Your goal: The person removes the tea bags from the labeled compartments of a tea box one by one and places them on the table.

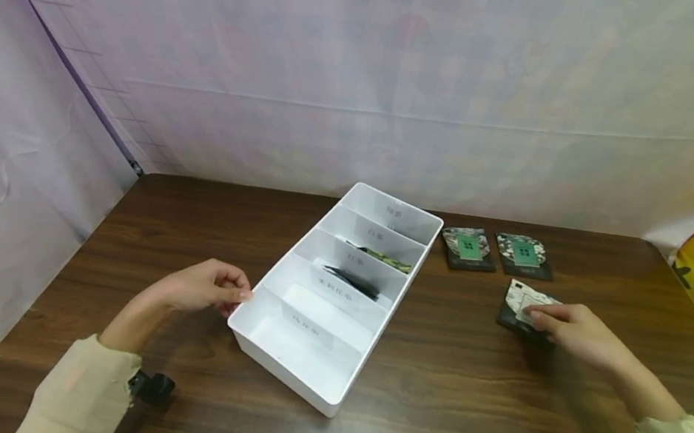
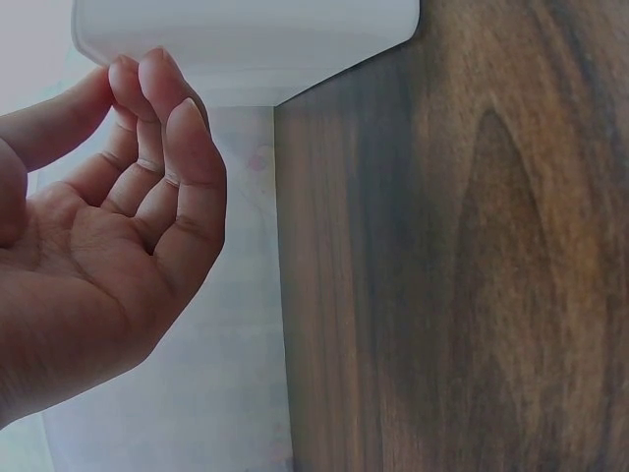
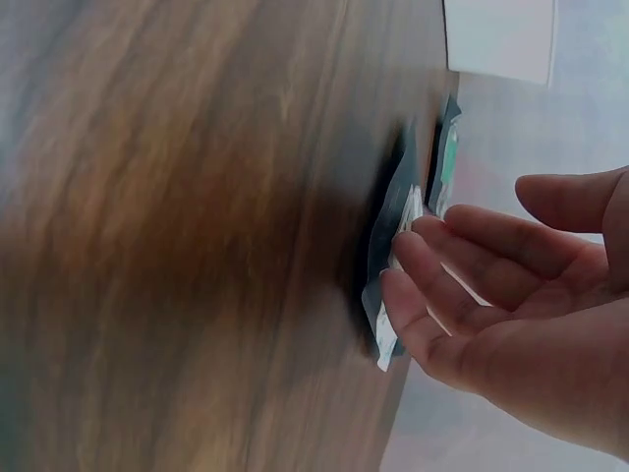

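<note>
Your left hand pinches a white rectangular plastic box, its 5 Chinese labels blurred; your right hand, fingers relaxed, touches a flat black-and-white packet, print unreadable, on the brown wooden tabletop.

The head view looks forward and down across the tabletop; close wrist views face the left hand and right hand; head and left wrist share the tray, head and right wrist a packet
</note>
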`<action>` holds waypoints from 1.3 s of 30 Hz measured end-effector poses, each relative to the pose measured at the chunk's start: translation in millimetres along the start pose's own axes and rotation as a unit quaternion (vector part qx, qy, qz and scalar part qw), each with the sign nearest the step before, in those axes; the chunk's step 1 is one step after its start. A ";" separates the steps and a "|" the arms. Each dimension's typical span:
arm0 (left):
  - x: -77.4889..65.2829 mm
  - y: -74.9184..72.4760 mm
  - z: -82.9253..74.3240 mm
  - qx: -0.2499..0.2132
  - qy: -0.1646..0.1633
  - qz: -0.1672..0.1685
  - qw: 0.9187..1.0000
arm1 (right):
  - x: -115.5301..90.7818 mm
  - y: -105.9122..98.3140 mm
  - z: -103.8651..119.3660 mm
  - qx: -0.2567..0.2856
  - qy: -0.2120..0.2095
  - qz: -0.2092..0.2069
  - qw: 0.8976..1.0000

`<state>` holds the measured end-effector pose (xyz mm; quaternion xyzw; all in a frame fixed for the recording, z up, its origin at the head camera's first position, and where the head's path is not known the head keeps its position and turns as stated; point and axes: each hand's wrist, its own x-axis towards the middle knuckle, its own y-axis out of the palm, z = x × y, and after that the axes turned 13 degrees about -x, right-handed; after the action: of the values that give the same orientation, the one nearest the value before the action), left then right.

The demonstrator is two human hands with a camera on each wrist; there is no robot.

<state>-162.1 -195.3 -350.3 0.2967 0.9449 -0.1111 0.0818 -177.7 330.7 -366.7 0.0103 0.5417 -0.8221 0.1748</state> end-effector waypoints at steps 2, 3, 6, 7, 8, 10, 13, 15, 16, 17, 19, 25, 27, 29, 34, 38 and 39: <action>-0.3 0.3 -0.2 0.001 0.001 -0.001 1.000 | -2.1 -1.5 -2.7 0.000 0.012 0.007 1.000; -0.4 0.5 -0.4 0.001 0.000 -0.003 1.000 | -3.1 -2.3 -4.0 0.001 0.015 0.010 1.000; -0.3 0.8 -0.4 -0.001 -0.003 -0.006 1.000 | -5.3 -4.4 -8.4 0.001 0.018 0.008 1.000; -0.3 0.7 -0.4 -0.001 -0.003 -0.006 1.000 | -5.6 -4.9 -10.3 0.000 0.019 0.008 1.000; -0.2 0.6 -0.3 -0.001 -0.003 -0.006 1.000 | -6.1 -5.6 -12.0 0.004 0.021 0.009 1.000; -0.2 0.5 -0.3 0.000 -0.002 -0.006 1.000 | -6.8 -6.6 -15.6 0.012 0.024 0.010 1.000; -0.4 0.3 -0.3 0.001 0.000 -0.004 1.000 | -7.2 -8.2 -21.4 0.013 0.025 0.006 1.000; -0.3 0.3 -0.2 0.000 0.000 -0.003 1.000 | -7.7 -9.9 -26.4 0.010 0.018 0.004 1.000; -0.3 0.3 -0.1 -0.001 0.000 -0.003 1.000 | -8.1 -11.1 -28.6 0.004 0.015 0.002 1.000; -0.2 0.3 0.0 -0.003 -0.001 -0.002 1.000 | -8.5 -12.4 -31.1 -0.002 0.014 0.002 1.000; -0.1 0.3 0.1 -0.003 -0.001 -0.002 1.000 | -9.5 -15.4 -36.2 -0.007 0.015 0.006 1.000; -0.2 0.5 -0.2 -0.002 -0.002 -0.001 1.000 | -11.3 -24.2 -51.2 -0.016 0.020 0.017 1.000; -0.2 0.7 -0.5 -0.002 -0.003 -0.001 1.000 | -11.3 -26.2 -56.2 -0.016 0.022 0.018 0.999; 0.0 0.6 -0.7 -0.001 -0.002 -0.001 1.000 | -11.2 -28.7 -59.5 -0.014 0.028 0.024 0.999; -0.1 -0.3 -1.1 0.003 -0.001 0.000 1.000 | -7.8 -34.2 -66.4 -0.015 0.049 0.032 0.998; -0.3 0.0 -1.6 0.002 -0.001 0.001 1.000 | -2.9 -36.3 -74.4 -0.014 0.054 0.031 0.998; -0.3 0.2 -1.6 0.001 -0.001 0.001 1.000 | -1.6 -36.7 -76.0 -0.013 0.053 0.029 0.998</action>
<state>-161.8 -194.9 -348.8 0.2975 0.9445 -0.1119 0.0827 -200.3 412.1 -365.2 0.0673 0.5606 -0.8078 0.1694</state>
